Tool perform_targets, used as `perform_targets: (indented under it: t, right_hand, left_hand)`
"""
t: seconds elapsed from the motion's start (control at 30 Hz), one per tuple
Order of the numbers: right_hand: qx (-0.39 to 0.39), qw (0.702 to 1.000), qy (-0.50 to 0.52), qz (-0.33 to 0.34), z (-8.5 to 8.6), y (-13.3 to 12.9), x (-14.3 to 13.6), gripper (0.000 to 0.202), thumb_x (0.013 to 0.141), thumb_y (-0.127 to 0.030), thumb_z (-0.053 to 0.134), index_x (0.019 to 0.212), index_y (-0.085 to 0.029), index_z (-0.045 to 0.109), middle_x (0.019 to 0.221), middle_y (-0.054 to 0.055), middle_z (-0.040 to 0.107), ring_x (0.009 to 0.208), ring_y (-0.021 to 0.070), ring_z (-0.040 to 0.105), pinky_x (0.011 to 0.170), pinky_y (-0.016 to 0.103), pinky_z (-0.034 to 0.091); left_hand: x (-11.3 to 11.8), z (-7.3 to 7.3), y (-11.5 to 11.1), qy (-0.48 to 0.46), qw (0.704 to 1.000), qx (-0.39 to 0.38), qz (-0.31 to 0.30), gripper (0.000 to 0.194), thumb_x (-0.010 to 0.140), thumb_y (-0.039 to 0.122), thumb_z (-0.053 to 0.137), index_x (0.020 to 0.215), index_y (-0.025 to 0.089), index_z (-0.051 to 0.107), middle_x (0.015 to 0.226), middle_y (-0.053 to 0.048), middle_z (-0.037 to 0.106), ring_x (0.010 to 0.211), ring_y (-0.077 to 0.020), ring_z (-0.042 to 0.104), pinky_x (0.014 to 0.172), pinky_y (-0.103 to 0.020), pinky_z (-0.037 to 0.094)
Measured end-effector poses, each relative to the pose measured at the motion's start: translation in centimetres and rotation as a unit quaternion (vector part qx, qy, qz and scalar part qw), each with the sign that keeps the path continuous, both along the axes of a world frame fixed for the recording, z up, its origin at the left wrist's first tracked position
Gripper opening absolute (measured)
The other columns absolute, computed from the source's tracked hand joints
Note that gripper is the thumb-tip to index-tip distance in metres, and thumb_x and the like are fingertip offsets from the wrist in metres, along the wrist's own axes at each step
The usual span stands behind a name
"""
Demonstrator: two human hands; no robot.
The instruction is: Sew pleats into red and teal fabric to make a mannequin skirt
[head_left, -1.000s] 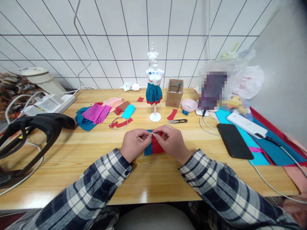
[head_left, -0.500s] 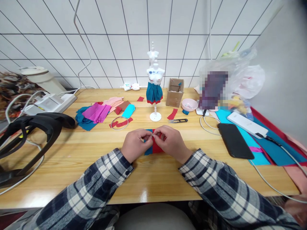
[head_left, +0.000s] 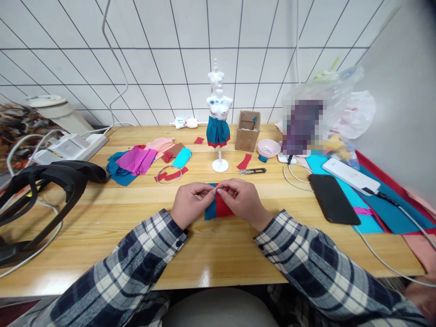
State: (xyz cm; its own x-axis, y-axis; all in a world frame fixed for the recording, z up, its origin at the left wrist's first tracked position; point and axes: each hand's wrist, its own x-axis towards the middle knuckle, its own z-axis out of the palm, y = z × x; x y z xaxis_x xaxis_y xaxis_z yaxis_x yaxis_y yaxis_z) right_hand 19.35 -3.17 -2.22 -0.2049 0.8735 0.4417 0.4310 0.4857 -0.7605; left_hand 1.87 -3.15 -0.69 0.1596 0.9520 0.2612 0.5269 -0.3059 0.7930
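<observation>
A piece of cloth (head_left: 210, 211), blue on its left and red on its right, lies on the table under my hands. My left hand (head_left: 192, 202) is closed in a pinch, its thumb and forefinger at the border of the two colours. Against those fingertips, my right hand (head_left: 240, 200) pinches as well, partly covering the red side. Whatever sits between the fingertips is too small to make out. Beyond my hands stands a small white dress form (head_left: 220, 105) wearing a blue skirt (head_left: 218, 131) with a red hem.
Black thread snips (head_left: 252, 171), red scraps (head_left: 244, 161), a pink bowl (head_left: 269, 155) and a cardboard box (head_left: 247, 138) lie past my right hand. Left are fabric scraps (head_left: 138, 161), a hoop (head_left: 157, 175) and a black headset (head_left: 68, 200). A phone (head_left: 334, 200) lies right.
My fingertips have shifted slightly and come closer together. The small bit that showed between them is now harder to see. More of the cloth's blue part shows below them.
</observation>
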Motion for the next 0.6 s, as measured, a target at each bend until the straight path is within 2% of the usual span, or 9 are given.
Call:
perform_targets:
  t: [0.27, 0.47, 0.6]
  right_hand:
    - [0.036, 0.999, -0.026, 0.025, 0.11, -0.07, 0.13, 0.015, 0.087, -0.02, 0.06, 0.095, -0.02, 0.073, 0.082, 0.003, 0.072, 0.073, 0.0146, 0.063, 0.068, 0.026, 0.049]
    - [0.023, 1.0, -0.019, 0.007, -0.01, -0.01, 0.09, 0.012, 0.084, -0.02, 0.063, 0.092, -0.021, 0.072, 0.082, 0.002, 0.072, 0.07, 0.0139, 0.063, 0.067, 0.026, 0.05]
    - [0.017, 1.0, -0.007, -0.008, -0.15, -0.02, 0.01, 0.013, 0.082, -0.02, 0.064, 0.095, -0.02, 0.069, 0.085, 0.001, 0.072, 0.063, 0.0123, 0.06, 0.064, 0.025, 0.05]
  left_hand:
    - [-0.12, 0.18, 0.24, -0.016, 1.0, -0.023, 0.003, 0.02, 0.074, 0.029, 0.062, 0.073, 0.014, 0.075, 0.068, -0.005, 0.074, 0.063, -0.0159, 0.068, 0.06, -0.022, 0.054]
    - [-0.12, -0.07, 0.21, 0.004, 1.0, -0.017, 0.007, 0.022, 0.075, 0.032, 0.063, 0.075, 0.015, 0.077, 0.069, -0.005, 0.076, 0.061, -0.0159, 0.068, 0.057, -0.021, 0.052]
    - [-0.01, 0.0, 0.01, 0.05, 0.999, -0.004, 0.012, 0.02, 0.075, 0.031, 0.063, 0.074, 0.017, 0.077, 0.066, -0.003, 0.075, 0.058, -0.0142, 0.066, 0.053, -0.02, 0.048]
